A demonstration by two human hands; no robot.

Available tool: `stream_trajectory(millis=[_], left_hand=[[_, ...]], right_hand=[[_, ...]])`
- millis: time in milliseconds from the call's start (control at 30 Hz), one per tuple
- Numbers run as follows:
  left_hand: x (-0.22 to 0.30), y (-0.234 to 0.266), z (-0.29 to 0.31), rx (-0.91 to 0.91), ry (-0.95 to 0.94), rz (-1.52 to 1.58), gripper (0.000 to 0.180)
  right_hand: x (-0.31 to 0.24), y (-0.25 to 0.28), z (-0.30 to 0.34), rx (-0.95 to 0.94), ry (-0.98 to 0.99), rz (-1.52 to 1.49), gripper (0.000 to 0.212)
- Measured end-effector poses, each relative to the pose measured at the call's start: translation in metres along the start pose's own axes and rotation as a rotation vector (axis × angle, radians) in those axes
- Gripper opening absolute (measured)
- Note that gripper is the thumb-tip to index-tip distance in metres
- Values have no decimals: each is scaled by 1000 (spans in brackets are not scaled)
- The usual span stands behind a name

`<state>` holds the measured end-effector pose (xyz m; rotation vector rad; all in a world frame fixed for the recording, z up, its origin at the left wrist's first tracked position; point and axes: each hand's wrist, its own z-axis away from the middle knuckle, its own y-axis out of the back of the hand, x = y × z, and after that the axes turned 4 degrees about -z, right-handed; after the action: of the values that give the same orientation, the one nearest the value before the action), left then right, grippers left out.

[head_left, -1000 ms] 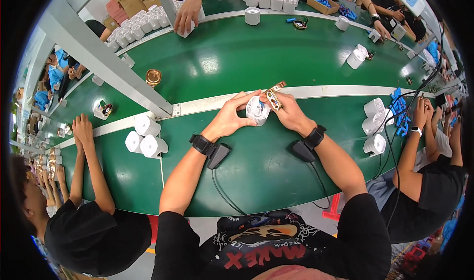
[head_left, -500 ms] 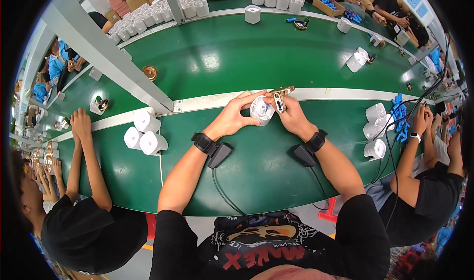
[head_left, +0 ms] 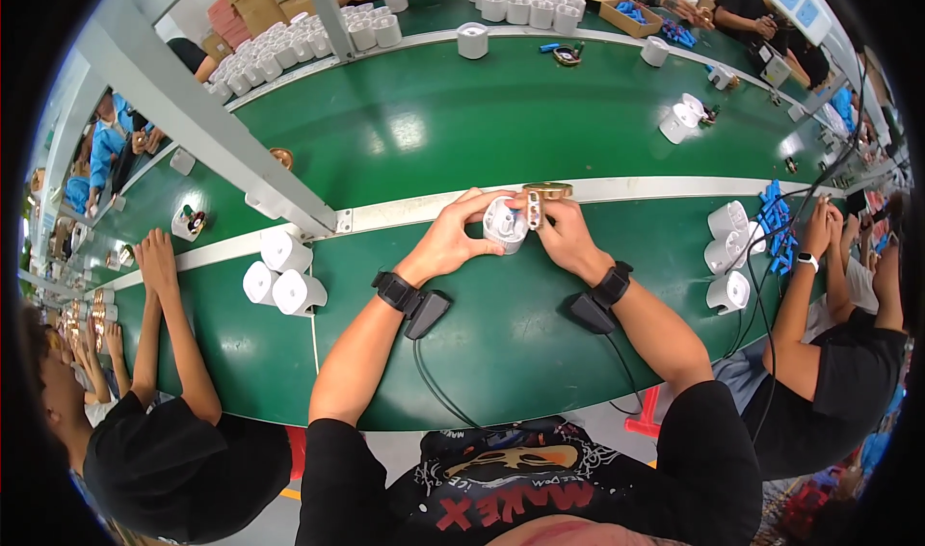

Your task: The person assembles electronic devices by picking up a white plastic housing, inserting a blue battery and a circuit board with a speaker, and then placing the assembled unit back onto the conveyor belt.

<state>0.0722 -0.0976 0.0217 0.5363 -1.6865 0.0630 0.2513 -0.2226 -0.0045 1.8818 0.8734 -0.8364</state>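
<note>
My left hand (head_left: 451, 239) is closed around a white ribbed plastic housing (head_left: 505, 228), its open, partitioned inside facing up. Pinched in my right hand (head_left: 572, 243) is a gold-rimmed part (head_left: 549, 191) with a narrow gold and white piece (head_left: 534, 211) hanging from it. My right fingertips reach the housing's right rim, and the two parts are side by side. Fingers cover some of each part, so I cannot tell whether a wire joins them. Both wrists wear black straps with cabled black boxes.
Three white housings (head_left: 287, 274) stand left on the green bench (head_left: 434, 353). More housings (head_left: 728, 292) and blue cylindrical cells (head_left: 774, 223) lie right. Past the pale rail (head_left: 636, 187), a green belt (head_left: 462, 112) carries scattered parts. A metal post (head_left: 212, 112) rises left; co-workers sit either side.
My right hand has turned the gold-rimmed part, so its hanging piece shows a different side. The housing has tilted slightly in my left hand. The view has shifted a little.
</note>
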Motion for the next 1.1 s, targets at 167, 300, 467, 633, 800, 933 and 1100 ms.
stream_trajectory(millis=[167,300,467,633,800,933,1100], left_hand=[[-2,1,-2,162,11,-71,70],[-12,16,-6,520,15,-241,62],[-50,79,11,927,124,-384,66],[-48,75,7,1154,236,-605,78],[-28,53,4,1376,125,-840,79],[-17,43,5,1346,-27,-835,73],[-15,31,7,1230,-80,-820,64]], right_hand=[[1,10,-1,-31,-88,79,23],[7,23,-5,34,9,167,19],[32,83,-24,548,-40,311,17],[115,177,-15,884,-155,759,42],[123,181,-18,854,-364,539,52],[121,183,-22,807,-286,552,47],[118,182,-22,778,-272,660,36]])
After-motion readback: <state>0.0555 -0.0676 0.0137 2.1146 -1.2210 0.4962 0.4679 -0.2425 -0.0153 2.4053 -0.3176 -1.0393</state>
